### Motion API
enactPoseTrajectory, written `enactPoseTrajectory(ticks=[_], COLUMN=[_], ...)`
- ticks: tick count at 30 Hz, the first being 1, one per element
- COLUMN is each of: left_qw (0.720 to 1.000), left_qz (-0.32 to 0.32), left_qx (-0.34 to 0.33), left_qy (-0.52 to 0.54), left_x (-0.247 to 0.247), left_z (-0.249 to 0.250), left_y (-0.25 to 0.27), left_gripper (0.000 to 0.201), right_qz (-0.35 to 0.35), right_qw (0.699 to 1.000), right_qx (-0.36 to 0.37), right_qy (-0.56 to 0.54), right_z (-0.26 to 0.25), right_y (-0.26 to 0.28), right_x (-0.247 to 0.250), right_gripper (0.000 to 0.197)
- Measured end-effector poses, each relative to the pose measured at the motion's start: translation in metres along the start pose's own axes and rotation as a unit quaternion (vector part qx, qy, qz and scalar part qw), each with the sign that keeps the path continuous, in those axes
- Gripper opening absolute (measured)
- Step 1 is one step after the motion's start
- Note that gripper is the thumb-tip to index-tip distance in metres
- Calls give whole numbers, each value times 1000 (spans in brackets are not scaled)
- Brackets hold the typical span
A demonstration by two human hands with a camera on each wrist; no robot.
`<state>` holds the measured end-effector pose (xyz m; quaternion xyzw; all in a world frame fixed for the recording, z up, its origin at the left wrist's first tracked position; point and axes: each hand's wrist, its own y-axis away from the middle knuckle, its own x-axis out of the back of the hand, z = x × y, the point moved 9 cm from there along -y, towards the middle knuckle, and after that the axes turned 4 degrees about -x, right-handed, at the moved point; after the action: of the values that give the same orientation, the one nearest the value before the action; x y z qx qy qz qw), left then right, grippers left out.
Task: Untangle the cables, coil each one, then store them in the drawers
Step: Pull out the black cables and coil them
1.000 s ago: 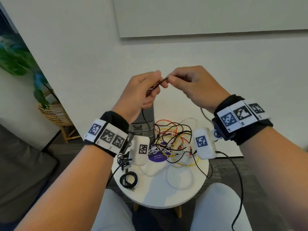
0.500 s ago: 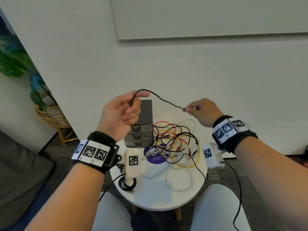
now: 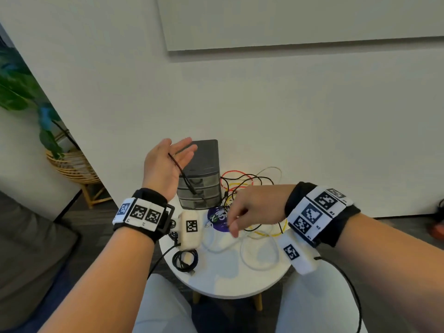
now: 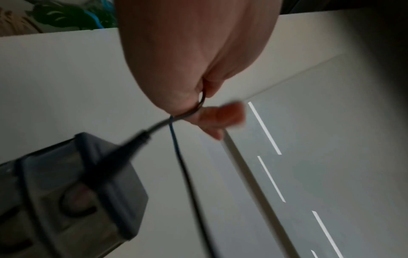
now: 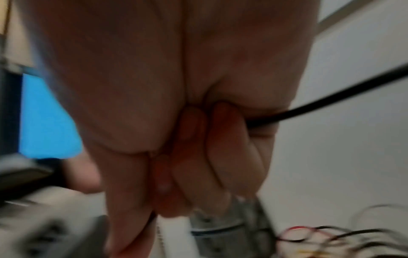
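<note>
1. Held the left hand point(image 3: 165, 164) open, fingers straight, thin black cable point(image 3: 181, 174) draped over the thumb crook, plug dangling.
2. Curled the right hand point(image 3: 252, 207) round a smooth black strand point(image 5: 320, 103); could not tell whether the same cable.
3. Hovered it over a loopy tangle point(image 3: 249, 181) of red, yellow, black, white wires beside a boxy grey drawer unit point(image 3: 206, 162).
4. Worked at a round white table point(image 3: 228, 282) against a plain pale wall point(image 3: 288, 116).

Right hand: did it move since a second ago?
Yes. The right hand, gripping a black cable, went down and toward the drawer box, from beside its top to low over the cable pile.
</note>
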<state>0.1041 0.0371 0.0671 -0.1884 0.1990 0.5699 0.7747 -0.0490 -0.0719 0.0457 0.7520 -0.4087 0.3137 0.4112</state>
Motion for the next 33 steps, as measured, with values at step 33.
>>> enactPoseTrajectory(ticks=[33], left_qw=[936], left_qz=[-307], left_qx=[42], left_qy=[-164], left_x=[-70], left_z=[-6], left_y=[79], left_gripper=[45], right_qz=[287], right_qw=[952], right_qx=[88], right_qy=[-66], right_z=[-21], right_y=[41], right_x=[127], right_gripper=[27])
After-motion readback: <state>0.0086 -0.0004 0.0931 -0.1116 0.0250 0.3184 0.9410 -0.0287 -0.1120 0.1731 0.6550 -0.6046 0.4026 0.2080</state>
